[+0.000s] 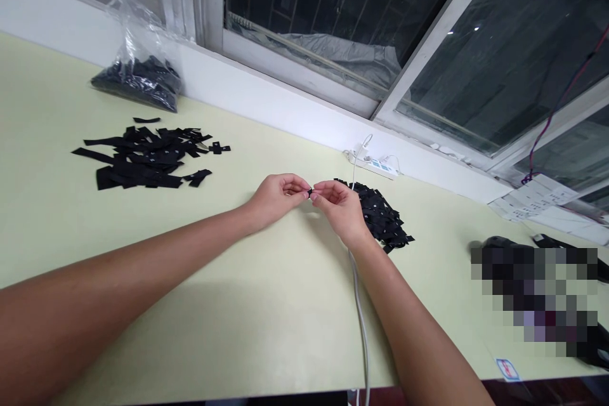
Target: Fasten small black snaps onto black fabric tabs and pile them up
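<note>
Above the middle of the table, my left hand (280, 198) and my right hand (340, 206) meet fingertip to fingertip. Both pinch one small black fabric strip (310, 191), mostly hidden by the fingers. A loose pile of black strips (147, 158), several with small white marks, lies on the left side of the table. Just beyond and to the right of my right hand, a second, denser heap of black strips (383, 212) is partly covered by that hand and wrist.
A clear plastic bag (143, 76) with black pieces stands against the wall at back left. Behind the right heap is a white power strip (373, 163). Its pale cable (359, 311) runs under my right arm to the front edge. A pixelated dark object (528, 292) lies at right.
</note>
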A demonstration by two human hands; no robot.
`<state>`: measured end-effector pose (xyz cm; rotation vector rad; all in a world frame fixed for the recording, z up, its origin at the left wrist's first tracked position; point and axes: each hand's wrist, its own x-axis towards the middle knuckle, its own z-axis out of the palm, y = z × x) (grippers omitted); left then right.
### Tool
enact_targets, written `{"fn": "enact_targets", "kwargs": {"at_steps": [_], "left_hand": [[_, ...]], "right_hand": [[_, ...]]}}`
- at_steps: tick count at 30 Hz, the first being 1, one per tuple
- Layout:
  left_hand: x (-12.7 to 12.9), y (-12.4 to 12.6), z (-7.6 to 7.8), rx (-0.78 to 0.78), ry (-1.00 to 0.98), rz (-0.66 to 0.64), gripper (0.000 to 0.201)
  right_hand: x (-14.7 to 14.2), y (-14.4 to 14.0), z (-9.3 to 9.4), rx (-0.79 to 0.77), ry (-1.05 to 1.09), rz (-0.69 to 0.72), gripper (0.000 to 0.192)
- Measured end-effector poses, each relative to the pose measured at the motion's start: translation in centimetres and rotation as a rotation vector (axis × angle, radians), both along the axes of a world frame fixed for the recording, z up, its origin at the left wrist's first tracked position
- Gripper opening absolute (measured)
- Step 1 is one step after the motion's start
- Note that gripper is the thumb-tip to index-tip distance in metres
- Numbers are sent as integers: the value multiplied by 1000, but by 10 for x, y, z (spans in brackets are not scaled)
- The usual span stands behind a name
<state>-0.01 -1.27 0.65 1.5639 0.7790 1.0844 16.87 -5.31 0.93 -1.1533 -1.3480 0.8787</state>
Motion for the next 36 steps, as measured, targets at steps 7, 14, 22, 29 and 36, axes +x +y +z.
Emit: {"fn": "enact_targets", "kwargs": {"at_steps": [7,14,22,29,36], "left_hand": [[-3,2,1,-53,22,55,16],[-1,4,-1,-133,-62,8,17],[-3,4,-3,-106,12,1,16],[-3,4,0,-134,-15,-31,22],[-4,5,-3,-102,-25,-51,23]], "right_hand": [[0,-5,10,-77,74,-73,26],[0,-2,1,-168,30,-44,27],[-1,-2,2,-202,66,-36,25],[-1,-7,8,-240,190,51,32],[-2,-11,13,-349,311,109,44]]}}
